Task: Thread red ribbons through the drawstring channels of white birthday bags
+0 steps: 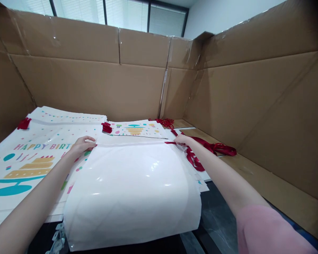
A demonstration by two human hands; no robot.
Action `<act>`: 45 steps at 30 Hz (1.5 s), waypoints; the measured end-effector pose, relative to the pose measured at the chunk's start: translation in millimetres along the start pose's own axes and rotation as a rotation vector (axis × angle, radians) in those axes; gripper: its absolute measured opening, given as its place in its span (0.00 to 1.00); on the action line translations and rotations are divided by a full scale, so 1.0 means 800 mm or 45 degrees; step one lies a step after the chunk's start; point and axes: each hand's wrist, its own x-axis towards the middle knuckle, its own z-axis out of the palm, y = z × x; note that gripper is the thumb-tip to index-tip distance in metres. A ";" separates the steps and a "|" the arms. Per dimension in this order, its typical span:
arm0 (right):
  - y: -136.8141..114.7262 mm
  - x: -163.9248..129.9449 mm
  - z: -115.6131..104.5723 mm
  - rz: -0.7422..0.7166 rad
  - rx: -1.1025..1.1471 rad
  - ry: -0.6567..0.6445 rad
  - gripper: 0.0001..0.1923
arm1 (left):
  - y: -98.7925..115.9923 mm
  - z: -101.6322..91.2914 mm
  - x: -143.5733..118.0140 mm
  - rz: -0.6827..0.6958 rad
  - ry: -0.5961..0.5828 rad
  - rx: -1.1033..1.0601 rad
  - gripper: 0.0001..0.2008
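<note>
A glossy white birthday banner (134, 176) lies blank side up in front of me, its near end curling down over the front edge. My left hand (85, 145) is closed on its left edge, where a speck of red shows at the fingertips. At the right edge, my right hand (182, 139) pinches the banner beside a short red ribbon end (170, 142); the exact grip is partly hidden. Beyond the blank part is a printed strip (135, 129) with a cake design. A red ribbon bundle (106, 127) sits at that strip's left end.
More printed banners (34, 155) are stacked at the left, with a red ribbon bundle (24, 123) at their far corner. Loose red ribbons (217, 147) trail at the right. Tall cardboard walls (95, 81) enclose the back and sides. Clear plastic clips (58, 238) hang low at front left.
</note>
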 end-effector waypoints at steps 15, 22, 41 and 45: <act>0.008 -0.009 -0.017 0.035 0.149 -0.055 0.16 | -0.003 -0.001 0.001 0.025 -0.020 0.025 0.24; 0.005 -0.011 -0.016 0.034 0.290 -0.070 0.20 | -0.006 -0.002 0.006 0.021 -0.011 0.032 0.24; 0.015 0.014 -0.010 0.000 0.462 -0.026 0.13 | 0.006 0.002 -0.009 0.008 -0.011 0.032 0.24; 0.015 0.012 -0.013 0.019 0.500 -0.067 0.08 | 0.006 0.002 -0.008 -0.021 -0.006 0.026 0.24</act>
